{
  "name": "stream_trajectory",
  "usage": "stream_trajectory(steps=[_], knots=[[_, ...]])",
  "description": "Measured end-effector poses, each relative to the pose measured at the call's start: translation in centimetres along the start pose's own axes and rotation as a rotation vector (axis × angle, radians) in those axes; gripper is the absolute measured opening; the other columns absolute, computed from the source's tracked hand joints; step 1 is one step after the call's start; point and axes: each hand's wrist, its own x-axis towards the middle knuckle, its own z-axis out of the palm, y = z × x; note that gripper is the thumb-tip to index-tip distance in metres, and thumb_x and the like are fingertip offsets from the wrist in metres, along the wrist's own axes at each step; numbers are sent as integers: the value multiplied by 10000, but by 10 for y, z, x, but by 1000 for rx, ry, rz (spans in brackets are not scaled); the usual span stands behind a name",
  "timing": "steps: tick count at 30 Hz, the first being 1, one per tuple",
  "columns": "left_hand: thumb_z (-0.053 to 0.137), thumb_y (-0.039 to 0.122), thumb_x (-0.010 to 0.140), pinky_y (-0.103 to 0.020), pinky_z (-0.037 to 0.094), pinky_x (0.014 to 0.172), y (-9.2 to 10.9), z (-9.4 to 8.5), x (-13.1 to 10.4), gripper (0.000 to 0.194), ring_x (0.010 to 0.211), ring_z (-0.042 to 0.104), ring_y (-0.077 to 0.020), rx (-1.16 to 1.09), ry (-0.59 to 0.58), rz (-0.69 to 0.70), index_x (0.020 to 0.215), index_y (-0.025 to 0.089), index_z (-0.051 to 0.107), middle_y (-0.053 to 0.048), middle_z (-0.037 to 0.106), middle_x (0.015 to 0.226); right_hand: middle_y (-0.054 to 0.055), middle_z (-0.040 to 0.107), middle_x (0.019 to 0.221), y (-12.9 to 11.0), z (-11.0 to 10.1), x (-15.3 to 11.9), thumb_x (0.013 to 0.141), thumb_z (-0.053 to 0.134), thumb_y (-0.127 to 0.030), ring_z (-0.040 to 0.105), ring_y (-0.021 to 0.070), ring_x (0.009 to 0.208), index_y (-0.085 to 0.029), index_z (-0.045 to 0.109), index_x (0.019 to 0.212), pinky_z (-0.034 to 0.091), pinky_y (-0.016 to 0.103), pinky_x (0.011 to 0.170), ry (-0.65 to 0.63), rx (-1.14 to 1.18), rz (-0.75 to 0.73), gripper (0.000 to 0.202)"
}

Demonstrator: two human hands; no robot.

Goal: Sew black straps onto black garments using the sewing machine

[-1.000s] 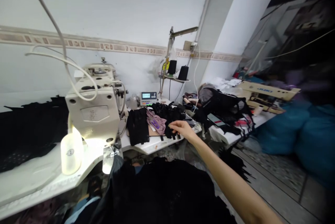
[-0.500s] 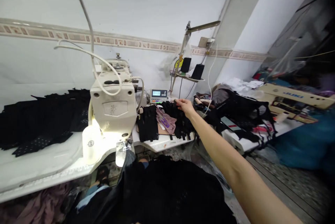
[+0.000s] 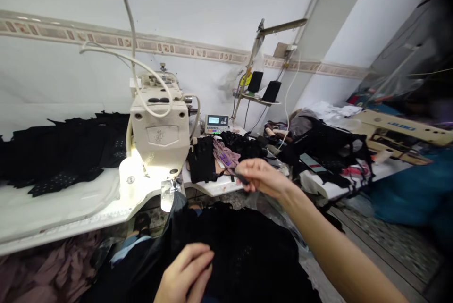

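My right hand (image 3: 262, 176) is closed in a pinch on a small dark piece (image 3: 242, 179); blur hides its exact kind. It hangs in front of the black fabric pieces (image 3: 202, 161) on the sewing table. At the bottom of the view my left hand (image 3: 187, 272) has its fingers curled together, and what lies between them, if anything, I cannot make out. Below both hands, black cloth (image 3: 244, 251) is spread over my lap. It runs up to the small bed of the lit sewing machine (image 3: 161, 128).
Black garments (image 3: 71, 152) are piled on the left table. A control panel (image 3: 217, 123), mauve cloth (image 3: 226, 155) and a stand with black thread cones (image 3: 271, 91) are behind my right hand. A phone (image 3: 313, 163) and another sewing machine (image 3: 399, 128) are at the right.
My right hand has drawn back from the black pieces on the table, toward me, with the small dark piece in its fingers. My left hand has come up into view at the bottom.
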Motion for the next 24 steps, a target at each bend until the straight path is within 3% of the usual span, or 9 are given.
stream_trajectory(steps=[3,5,7,9,11,13,17,21,24], knots=[[512,194,1092,-358,605,1094,15,-2,20,399,1298,711,-240,7,102,-172,1454,305,639,-100,711,1422,107,842,820,35,29,-24,830,917,-431,746,141,534,-112,807,901,562,164,454,-311,-50,286,344],[472,272,1118,-421,567,1150,21,0,27,369,1358,669,-257,-71,74,-291,1437,289,656,-98,706,1441,109,850,855,52,42,-32,838,909,-408,770,153,581,-116,819,938,594,180,496,-484,-72,442,322],[445,393,1133,-411,584,1100,22,4,30,359,1272,710,-265,-247,-83,-458,1227,251,760,-99,773,1288,98,850,857,65,48,-33,839,906,-400,774,151,591,-121,822,973,609,187,520,-600,-78,526,321],[456,508,1120,-348,619,927,20,7,26,474,999,770,-236,-500,-252,-623,935,203,769,-91,809,1014,90,848,856,74,50,-29,845,901,-408,776,150,595,-125,821,1007,609,188,526,-640,-73,544,335],[547,583,1070,-282,589,755,19,8,19,512,755,721,-179,-700,-289,-753,801,178,708,-66,771,814,95,847,859,83,51,-25,843,905,-424,777,154,604,-121,820,1006,594,184,517,-595,-56,507,355],[654,607,1005,-242,536,653,19,7,10,487,651,652,-141,-740,-169,-827,811,162,703,-46,731,742,121,846,879,93,55,-23,855,889,-495,778,159,625,-109,815,1016,572,182,512,-477,-8,444,425],[704,607,966,-229,489,578,24,3,0,468,600,598,-128,-592,76,-846,826,160,728,-26,673,718,143,838,923,112,75,-26,848,846,-642,748,152,656,-119,806,974,568,218,582,-233,84,287,539],[706,621,955,-237,491,582,27,-1,1,483,603,600,-134,-585,88,-842,808,162,721,-28,663,716,34,764,717,116,98,-29,798,941,-474,673,142,614,-160,827,877,542,239,603,-114,-61,162,343],[707,643,947,-220,435,551,27,-2,0,506,553,537,-106,-720,58,-910,795,163,666,-15,645,668,1,734,687,112,105,-29,760,969,-412,663,144,612,-181,847,983,532,243,603,-139,-78,149,343]])
